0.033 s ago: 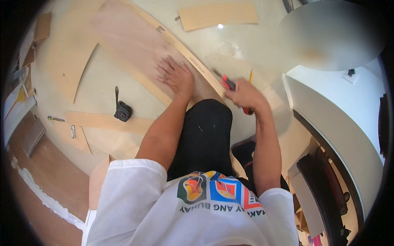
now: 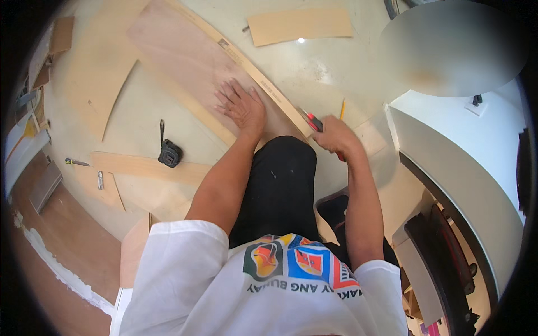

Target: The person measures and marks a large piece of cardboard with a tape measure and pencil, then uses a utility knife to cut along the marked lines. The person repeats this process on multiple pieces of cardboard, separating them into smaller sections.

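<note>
My left hand (image 2: 241, 109) lies flat, fingers spread, on a long pinkish board (image 2: 185, 61). A narrow pale wooden strip (image 2: 258, 75) runs along the board's right edge. My right hand (image 2: 336, 137) grips a red-and-black utility knife (image 2: 315, 122), its tip beside the strip. A yellow pencil (image 2: 342, 107) lies just beyond that hand. My black-clad knee (image 2: 283, 168) is at the board's near end.
A black tape measure (image 2: 170, 152) lies left of my arm, among thin panels (image 2: 101, 89) and another cutter (image 2: 75, 162). A loose rectangular piece (image 2: 300, 25) is at the top. A white structure with a dark edge (image 2: 454, 145) stands at the right.
My right hand and the knife have shifted slightly, with the knife's tip a little lower and to the right. My left hand stays spread on the board.
</note>
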`<state>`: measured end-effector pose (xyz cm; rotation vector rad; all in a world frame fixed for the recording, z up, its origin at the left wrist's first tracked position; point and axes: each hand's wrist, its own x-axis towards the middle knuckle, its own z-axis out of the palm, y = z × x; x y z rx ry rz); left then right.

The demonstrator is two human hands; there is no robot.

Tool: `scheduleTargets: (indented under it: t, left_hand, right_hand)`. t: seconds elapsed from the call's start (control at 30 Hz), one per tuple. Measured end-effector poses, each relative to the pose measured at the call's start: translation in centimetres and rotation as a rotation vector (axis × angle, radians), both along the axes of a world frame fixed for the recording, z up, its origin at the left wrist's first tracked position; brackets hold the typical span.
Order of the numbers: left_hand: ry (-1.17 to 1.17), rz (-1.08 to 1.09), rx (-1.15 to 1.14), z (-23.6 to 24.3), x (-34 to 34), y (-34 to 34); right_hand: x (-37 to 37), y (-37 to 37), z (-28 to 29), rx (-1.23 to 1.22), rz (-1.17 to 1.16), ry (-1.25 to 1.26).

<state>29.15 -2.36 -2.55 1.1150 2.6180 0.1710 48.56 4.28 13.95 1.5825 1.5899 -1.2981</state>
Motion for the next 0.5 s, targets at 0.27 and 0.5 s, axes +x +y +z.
scheduleTargets:
  t: [0.27, 0.5]
  left_hand:
    - [-0.023, -0.132, 0.038, 4.4, -11.5, 6.5]
    - [0.181, -0.048, 0.266, -0.3, -16.6, 12.3]
  right_hand:
    - [4.6, -4.0, -7.1, 0.525, -0.481, 0.101]
    - [-7.9, 3.5, -6.9, 0.467, -0.366, 0.319]
